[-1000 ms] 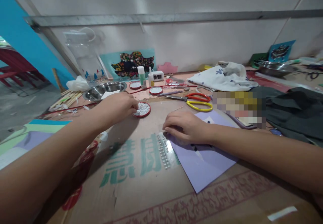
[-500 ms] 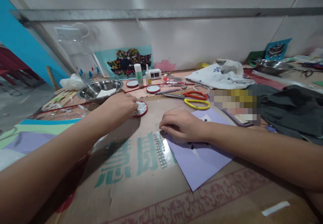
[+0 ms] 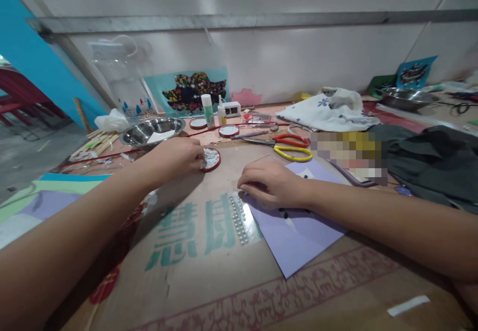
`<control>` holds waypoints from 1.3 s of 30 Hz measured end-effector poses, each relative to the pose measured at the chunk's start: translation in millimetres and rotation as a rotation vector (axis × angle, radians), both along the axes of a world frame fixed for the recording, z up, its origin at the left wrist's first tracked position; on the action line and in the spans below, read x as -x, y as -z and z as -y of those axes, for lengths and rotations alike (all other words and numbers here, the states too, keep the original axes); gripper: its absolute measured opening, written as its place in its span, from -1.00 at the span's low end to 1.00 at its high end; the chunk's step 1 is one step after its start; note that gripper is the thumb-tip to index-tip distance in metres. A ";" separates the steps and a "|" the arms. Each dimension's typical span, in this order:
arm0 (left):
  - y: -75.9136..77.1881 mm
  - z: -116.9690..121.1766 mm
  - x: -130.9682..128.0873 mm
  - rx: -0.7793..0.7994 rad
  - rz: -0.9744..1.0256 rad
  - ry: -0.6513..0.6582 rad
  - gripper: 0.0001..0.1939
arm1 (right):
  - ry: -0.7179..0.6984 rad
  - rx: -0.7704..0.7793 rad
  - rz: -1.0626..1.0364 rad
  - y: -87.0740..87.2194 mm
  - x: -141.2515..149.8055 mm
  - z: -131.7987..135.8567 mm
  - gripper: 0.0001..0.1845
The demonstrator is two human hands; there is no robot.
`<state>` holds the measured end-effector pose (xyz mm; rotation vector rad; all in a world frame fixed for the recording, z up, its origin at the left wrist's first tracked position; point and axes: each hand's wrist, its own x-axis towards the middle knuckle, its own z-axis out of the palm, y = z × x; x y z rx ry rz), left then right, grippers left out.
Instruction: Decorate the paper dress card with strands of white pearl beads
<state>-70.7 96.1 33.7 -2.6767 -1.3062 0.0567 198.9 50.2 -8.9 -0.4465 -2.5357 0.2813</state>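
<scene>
My left hand [image 3: 181, 157] is closed, its fingers bent down at the left edge of a small round red-rimmed dish [image 3: 211, 159] of white beads. The fingertips are partly hidden, so I cannot tell what they pinch. Resting over a sheet of purple paper [image 3: 298, 246], my right hand [image 3: 271, 184] has its fingers curled, and whatever they may hold is hidden. A thin stick [image 3: 263, 157] shows just above its knuckles. White and black shapes lie on the purple paper, partly under that hand. A clear strip of pearl beads [image 3: 239, 221] lies by the paper's left edge.
Behind the hands lie red-and-yellow-handled scissors [image 3: 293, 147], a glue stick [image 3: 207, 109], a small glue bottle [image 3: 221, 112] and a steel bowl [image 3: 153, 132]. Dark cloth [image 3: 418, 162] is at the right, a water jug [image 3: 119, 82] at the back left, coloured paper [image 3: 56, 201] at the left.
The whole view has shifted slightly. My left hand stays at the bead dish and my right hand stays on the purple paper, with hardly any movement of the fingers.
</scene>
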 end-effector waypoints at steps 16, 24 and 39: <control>-14.8 11.5 -5.8 0.047 0.223 -0.091 -0.73 | 0.054 -0.005 -0.123 1.2 -1.2 -0.3 -0.82; 3.5 60.5 -43.7 0.722 0.929 -0.352 -0.61 | 0.169 0.189 -0.293 -1.9 2.3 6.2 -0.82; 21.4 90.9 -63.7 0.582 1.113 -0.260 -0.71 | 0.145 0.394 -0.336 -3.6 8.5 19.0 -0.96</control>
